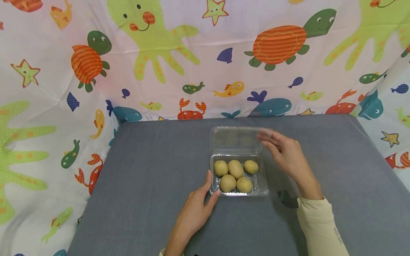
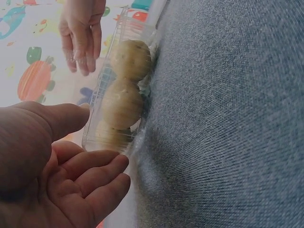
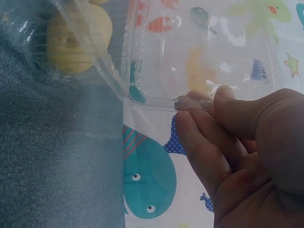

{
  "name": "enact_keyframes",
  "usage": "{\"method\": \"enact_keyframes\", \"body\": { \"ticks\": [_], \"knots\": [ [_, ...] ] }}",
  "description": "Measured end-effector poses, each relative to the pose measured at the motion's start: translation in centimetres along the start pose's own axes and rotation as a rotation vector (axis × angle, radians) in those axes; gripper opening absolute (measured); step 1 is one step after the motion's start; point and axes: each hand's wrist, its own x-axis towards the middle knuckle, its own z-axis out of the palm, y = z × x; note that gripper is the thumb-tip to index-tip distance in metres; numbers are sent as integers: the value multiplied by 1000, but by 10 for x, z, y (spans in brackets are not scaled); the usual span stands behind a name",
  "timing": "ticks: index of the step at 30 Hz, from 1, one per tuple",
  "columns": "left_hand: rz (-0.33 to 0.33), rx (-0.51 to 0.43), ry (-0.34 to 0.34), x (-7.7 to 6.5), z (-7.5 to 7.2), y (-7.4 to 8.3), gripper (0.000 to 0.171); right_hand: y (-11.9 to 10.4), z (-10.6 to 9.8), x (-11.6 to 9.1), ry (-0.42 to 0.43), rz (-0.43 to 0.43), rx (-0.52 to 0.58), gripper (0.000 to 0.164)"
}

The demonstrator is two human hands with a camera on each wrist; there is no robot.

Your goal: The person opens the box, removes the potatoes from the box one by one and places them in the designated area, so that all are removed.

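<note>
A clear plastic clamshell container stands on the table with several small yellow potatoes in its base. Its hinged lid is raised at the back. My left hand rests at the front left corner, index finger along the left side and thumb at the front edge, fingers mostly straight. In the left wrist view, the thumb is right at the container's rim. My right hand pinches the right edge of the lid between thumb and fingers, as the right wrist view shows at the lid edge.
A grey cloth covers the table. Behind it and at both sides hangs a white curtain printed with sea animals. A dark patch lies beside the right sleeve.
</note>
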Motion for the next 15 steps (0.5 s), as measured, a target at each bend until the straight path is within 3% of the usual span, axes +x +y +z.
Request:
{"method": "enact_keyframes", "body": {
  "ticks": [15],
  "knots": [
    [12,-18,1,0,2,0,69,6,4,3,-30,-15,23,35]
  ]
}}
